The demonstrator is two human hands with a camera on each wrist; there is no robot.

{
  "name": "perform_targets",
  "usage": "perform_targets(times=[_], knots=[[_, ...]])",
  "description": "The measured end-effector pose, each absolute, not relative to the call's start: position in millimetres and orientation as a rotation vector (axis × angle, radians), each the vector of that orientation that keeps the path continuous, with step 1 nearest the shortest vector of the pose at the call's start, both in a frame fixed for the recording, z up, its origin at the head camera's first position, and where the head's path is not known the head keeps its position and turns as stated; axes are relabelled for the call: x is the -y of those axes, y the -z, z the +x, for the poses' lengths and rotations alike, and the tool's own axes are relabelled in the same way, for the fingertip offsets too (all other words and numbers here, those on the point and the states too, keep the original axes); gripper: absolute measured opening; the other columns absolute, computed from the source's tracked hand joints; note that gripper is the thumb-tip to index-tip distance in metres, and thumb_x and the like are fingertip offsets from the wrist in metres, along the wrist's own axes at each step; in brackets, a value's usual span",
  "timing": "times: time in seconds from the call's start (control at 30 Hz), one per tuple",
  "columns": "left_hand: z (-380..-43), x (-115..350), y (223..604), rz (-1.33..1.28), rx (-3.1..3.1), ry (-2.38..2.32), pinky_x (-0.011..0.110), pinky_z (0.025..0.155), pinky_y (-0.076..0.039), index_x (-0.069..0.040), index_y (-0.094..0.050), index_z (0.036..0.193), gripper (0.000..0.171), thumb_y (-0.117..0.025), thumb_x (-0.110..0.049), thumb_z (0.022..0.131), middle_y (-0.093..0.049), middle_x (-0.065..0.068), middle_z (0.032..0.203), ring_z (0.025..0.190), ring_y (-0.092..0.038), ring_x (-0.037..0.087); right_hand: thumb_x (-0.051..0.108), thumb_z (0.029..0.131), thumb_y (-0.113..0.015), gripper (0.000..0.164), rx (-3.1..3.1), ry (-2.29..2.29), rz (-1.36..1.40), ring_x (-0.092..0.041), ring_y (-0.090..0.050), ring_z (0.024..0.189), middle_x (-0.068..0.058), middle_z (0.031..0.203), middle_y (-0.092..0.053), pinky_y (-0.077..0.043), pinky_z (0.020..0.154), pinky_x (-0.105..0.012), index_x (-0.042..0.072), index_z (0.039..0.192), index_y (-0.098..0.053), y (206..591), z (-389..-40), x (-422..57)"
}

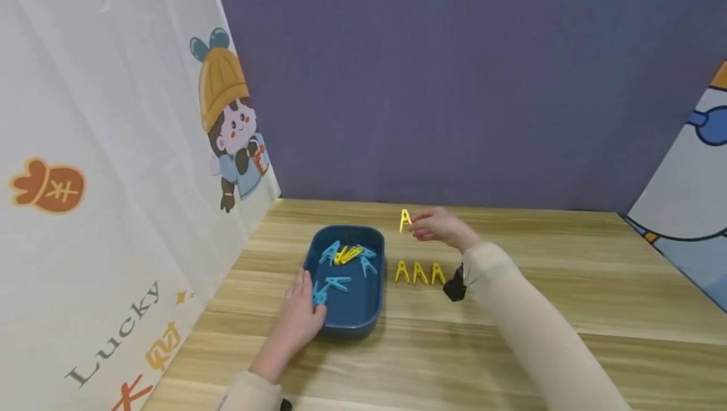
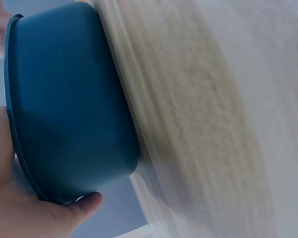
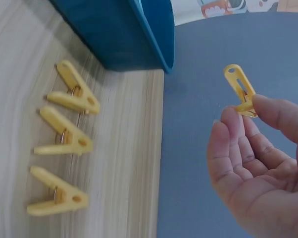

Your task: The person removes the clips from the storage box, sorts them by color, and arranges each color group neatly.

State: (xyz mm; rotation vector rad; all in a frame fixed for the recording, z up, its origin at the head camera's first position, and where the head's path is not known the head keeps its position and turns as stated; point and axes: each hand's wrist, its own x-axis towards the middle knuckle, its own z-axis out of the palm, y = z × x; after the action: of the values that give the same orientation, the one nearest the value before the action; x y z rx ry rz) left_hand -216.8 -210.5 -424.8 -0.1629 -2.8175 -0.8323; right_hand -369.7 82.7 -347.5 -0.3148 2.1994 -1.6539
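My right hand [image 1: 440, 226] pinches a yellow clothespin [image 1: 405, 219] between thumb and fingertips, up above the far part of the table. In the right wrist view that clothespin [image 3: 238, 83] points away from the fingertips. A dark blue plastic bin [image 1: 348, 322] stands left of centre. My left hand [image 1: 299, 310] grips its near left rim, with the thumb at the near corner. Inside lie several light blue clothespins [image 1: 338, 283] and some yellow clothespins [image 1: 351, 254]. To the right of the bin, three yellow clothespins [image 1: 419, 274] are lined up in a row.
The wood-grain table [image 1: 454, 360] meets a dark blue-grey backdrop [image 1: 454, 83] at the back. On the left hangs a white printed cloth [image 1: 113, 114]. A black device [image 1: 456, 285] sits at the right wrist, close to the row's right end.
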Motion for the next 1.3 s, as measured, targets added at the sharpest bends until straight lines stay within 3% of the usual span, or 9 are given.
perform_targets(times=[0.13, 0.47, 0.63, 0.8, 1.0, 1.1, 1.3], knots=[[-217.2, 210.7, 424.8, -0.151, 2.828, 0.839, 0.054, 0.1, -0.027, 0.017, -0.021, 0.137, 0.07, -0.054, -0.012, 0.083, -0.014, 0.03, 0.146, 0.127, -0.023, 0.048, 0.005, 0.092, -0.051, 0.045, -2.2, 1.654, -0.29, -0.013, -0.059, 0.08, -0.028, 0.12, -0.05, -0.048, 0.083, -0.033, -0.014, 0.13, -0.037, 349.1, -369.0, -93.6], [-217.0, 209.9, 423.2, -0.132, 2.856, 0.868, 0.054, 0.099, -0.027, 0.017, -0.02, 0.138, 0.07, -0.053, -0.013, 0.084, -0.012, 0.029, 0.147, 0.127, -0.022, 0.047, 0.004, 0.092, -0.05, 0.046, -2.21, 1.646, -0.258, -0.012, -0.059, 0.076, -0.012, 0.1, -0.058, -0.049, 0.081, -0.033, -0.017, 0.13, -0.035, 364.1, -366.0, -122.5], [-217.4, 210.6, 423.7, -0.139, 2.845, 0.865, 0.054, 0.099, -0.027, 0.017, -0.02, 0.137, 0.07, -0.053, -0.012, 0.083, -0.012, 0.029, 0.147, 0.126, -0.023, 0.047, 0.004, 0.092, -0.05, 0.045, -2.228, 1.633, -0.224, -0.012, -0.059, 0.075, -0.011, 0.098, -0.06, -0.049, 0.08, -0.033, -0.017, 0.13, -0.036, 372.9, -364.7, -133.2], [-218.1, 210.8, 424.4, -0.129, 2.859, 0.861, 0.054, 0.099, -0.027, 0.016, -0.019, 0.138, 0.07, -0.053, -0.013, 0.083, -0.011, 0.028, 0.147, 0.127, -0.022, 0.046, 0.003, 0.091, -0.051, 0.047, -2.213, 1.65, -0.189, -0.011, -0.06, 0.073, -0.017, 0.102, -0.059, -0.05, 0.078, -0.033, -0.019, 0.129, -0.034, 381.7, -363.5, -145.3], [-218.0, 210.2, 423.9, -0.134, 2.855, 0.852, 0.054, 0.099, -0.027, 0.017, -0.02, 0.137, 0.07, -0.053, -0.012, 0.083, -0.012, 0.029, 0.147, 0.126, -0.023, 0.047, 0.003, 0.092, -0.05, 0.047, -2.198, 1.632, -0.206, -0.011, -0.06, 0.074, -0.028, 0.12, -0.05, -0.049, 0.08, -0.035, -0.02, 0.13, -0.033, 393.4, -360.3, -157.9], [-218.0, 210.0, 423.9, -0.127, 2.864, 0.846, 0.054, 0.099, -0.027, 0.017, -0.02, 0.138, 0.07, -0.052, -0.013, 0.084, -0.012, 0.029, 0.147, 0.126, -0.023, 0.047, 0.001, 0.09, -0.05, 0.045, -2.204, 1.618, -0.234, -0.011, -0.059, 0.074, -0.027, 0.111, -0.054, -0.05, 0.077, -0.032, -0.022, 0.126, -0.035, 399.3, -357.7, -162.7], [-216.1, 210.0, 422.1, -0.129, 2.866, 0.843, 0.055, 0.099, -0.027, 0.017, -0.02, 0.137, 0.07, -0.053, -0.012, 0.083, -0.012, 0.03, 0.146, 0.126, -0.022, 0.048, 0.001, 0.088, -0.053, 0.036, -2.255, 1.6, -0.206, -0.009, -0.057, 0.068, -0.009, 0.084, -0.061, -0.05, 0.068, -0.026, -0.021, 0.116, -0.045, 413.5, -355.6, -168.6]])
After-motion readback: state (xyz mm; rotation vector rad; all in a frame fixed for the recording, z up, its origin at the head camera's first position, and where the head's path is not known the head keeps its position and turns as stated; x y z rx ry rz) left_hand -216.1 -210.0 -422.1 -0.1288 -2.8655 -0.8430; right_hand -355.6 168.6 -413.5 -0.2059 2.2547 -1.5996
